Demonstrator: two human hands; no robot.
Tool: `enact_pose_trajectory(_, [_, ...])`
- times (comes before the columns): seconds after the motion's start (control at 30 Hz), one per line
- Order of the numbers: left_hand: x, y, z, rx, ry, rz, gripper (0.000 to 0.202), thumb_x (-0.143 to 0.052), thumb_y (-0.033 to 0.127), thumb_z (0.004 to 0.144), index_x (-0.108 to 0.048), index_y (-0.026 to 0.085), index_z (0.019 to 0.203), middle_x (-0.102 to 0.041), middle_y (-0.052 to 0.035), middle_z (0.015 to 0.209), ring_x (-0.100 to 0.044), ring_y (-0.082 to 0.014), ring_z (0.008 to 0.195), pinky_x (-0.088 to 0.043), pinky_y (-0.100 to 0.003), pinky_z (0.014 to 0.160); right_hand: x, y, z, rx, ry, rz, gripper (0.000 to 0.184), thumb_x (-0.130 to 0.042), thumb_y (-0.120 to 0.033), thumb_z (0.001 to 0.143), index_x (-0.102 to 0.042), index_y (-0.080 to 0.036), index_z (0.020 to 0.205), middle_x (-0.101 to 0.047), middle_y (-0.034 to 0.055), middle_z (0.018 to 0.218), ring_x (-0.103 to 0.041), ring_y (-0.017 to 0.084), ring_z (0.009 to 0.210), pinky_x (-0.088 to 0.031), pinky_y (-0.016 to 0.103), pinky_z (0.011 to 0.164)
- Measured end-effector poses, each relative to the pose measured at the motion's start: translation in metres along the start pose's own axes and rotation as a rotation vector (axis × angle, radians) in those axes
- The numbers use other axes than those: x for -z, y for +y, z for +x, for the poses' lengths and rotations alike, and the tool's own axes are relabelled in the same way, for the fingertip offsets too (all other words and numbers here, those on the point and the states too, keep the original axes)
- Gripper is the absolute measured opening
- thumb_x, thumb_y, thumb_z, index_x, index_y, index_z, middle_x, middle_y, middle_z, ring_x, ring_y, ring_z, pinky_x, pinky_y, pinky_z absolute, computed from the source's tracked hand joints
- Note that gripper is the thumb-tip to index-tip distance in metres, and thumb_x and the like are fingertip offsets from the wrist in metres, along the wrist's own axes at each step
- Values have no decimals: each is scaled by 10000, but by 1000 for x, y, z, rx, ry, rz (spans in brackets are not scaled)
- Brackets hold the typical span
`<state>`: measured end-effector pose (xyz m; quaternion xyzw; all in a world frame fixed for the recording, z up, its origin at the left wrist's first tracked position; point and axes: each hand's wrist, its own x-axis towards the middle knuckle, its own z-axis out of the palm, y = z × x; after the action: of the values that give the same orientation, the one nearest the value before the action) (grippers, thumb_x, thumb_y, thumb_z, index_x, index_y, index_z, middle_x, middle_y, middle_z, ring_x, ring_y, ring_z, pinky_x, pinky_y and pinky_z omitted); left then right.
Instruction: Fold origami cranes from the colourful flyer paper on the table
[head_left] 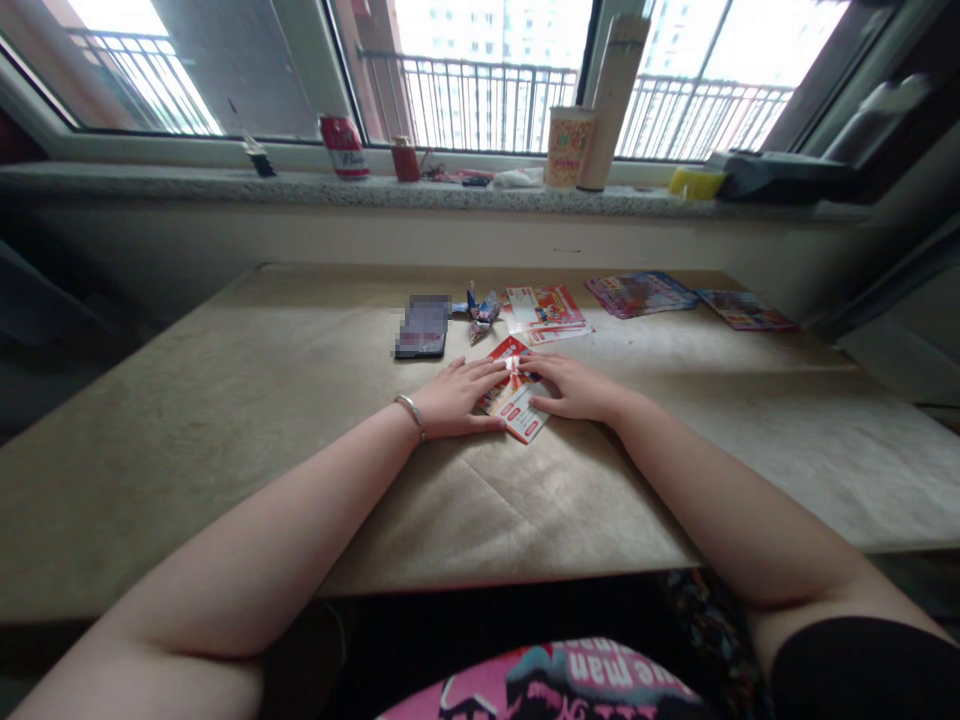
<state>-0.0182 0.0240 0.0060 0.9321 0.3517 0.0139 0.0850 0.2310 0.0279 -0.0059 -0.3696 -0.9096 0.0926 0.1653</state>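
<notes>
A small folded sheet of printed paper (526, 412), red and white, lies on the table with one corner pointing towards me. My left hand (459, 398), with a silver bracelet at the wrist, rests flat on its left side, fingers stretched out. From the other side my right hand (574, 386) lies on the paper's right part, thumb apart from the fingers. Both hands press on the paper without gripping it, and they cover some of its surface. Just beyond is a folded paper figure (481, 312) in blue, red and white.
A dark phone (424, 327) lies left of the paper figure. Printed sheets (547, 312) and colourful leaflets (639, 294) spread to the right. On the windowsill (300, 190) stand a red can (343, 147), a paper cup (568, 147) and a tall cylinder (613, 105).
</notes>
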Motion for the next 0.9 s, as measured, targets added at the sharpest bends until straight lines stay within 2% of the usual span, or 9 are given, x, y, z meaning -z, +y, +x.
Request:
enact_pose_trajectory(0.13, [0, -2, 0, -8, 1, 12, 782, -497, 632, 869, -313, 210, 1501, -287, -109, 1577, -240, -278, 1461, -152, -503, 1186, 4, 0, 0, -19, 3, -50, 567, -652, -392, 808, -555, -182, 1325, -596, 129, 1348, -532, 283, 1263, -400, 458, 1075])
enact_pose_trajectory(0.3, [2, -5, -1, -48, 16, -5, 672, -421, 598, 925, -384, 206, 1470, -331, -105, 1559, -285, -259, 1442, -183, -470, 1180, 10, -1, 0, 1, -20, -58, 506, -634, -416, 829, -603, -173, 1272, -623, 131, 1313, -572, 280, 1213, -418, 450, 1048])
enact_pose_trajectory(0.43, [5, -7, -1, -83, 27, -30, 551, -288, 507, 995, -443, 215, 1436, -394, -77, 1529, -320, -232, 1426, -213, -443, 1172, 12, 1, -1, 41, -27, -24, 382, -531, -405, 910, -662, -182, 1191, -631, 122, 1307, -579, 244, 1214, -419, 414, 1052])
enact_pose_trajectory(0.57, [5, -9, -1, -106, 62, -53, 515, -221, 429, 1017, -482, 222, 1410, -441, -59, 1500, -347, -213, 1412, -250, -418, 1162, 13, 4, -1, 105, -31, 49, 376, -423, -385, 969, -690, -197, 1156, -665, 96, 1258, -576, 204, 1222, -420, 372, 1055])
enact_pose_trajectory(0.8, [1, -13, 0, -85, 115, -115, 554, -195, 446, 1014, -566, 193, 1338, -507, -71, 1447, -412, -209, 1368, -294, -398, 1156, 17, 6, -3, 163, -36, 70, 353, -633, -457, 848, -734, -225, 1094, -685, 94, 1219, -620, 235, 1141, -464, 383, 991])
enact_pose_trajectory(0.9, [2, -12, 0, -80, 129, -147, 557, -200, 445, 1011, -590, 187, 1313, -531, -65, 1425, -423, -208, 1359, -293, -388, 1164, 17, 4, -4, 146, -12, 77, 294, -631, -432, 856, -753, -253, 1054, -714, 71, 1153, -649, 217, 1062, -483, 366, 952])
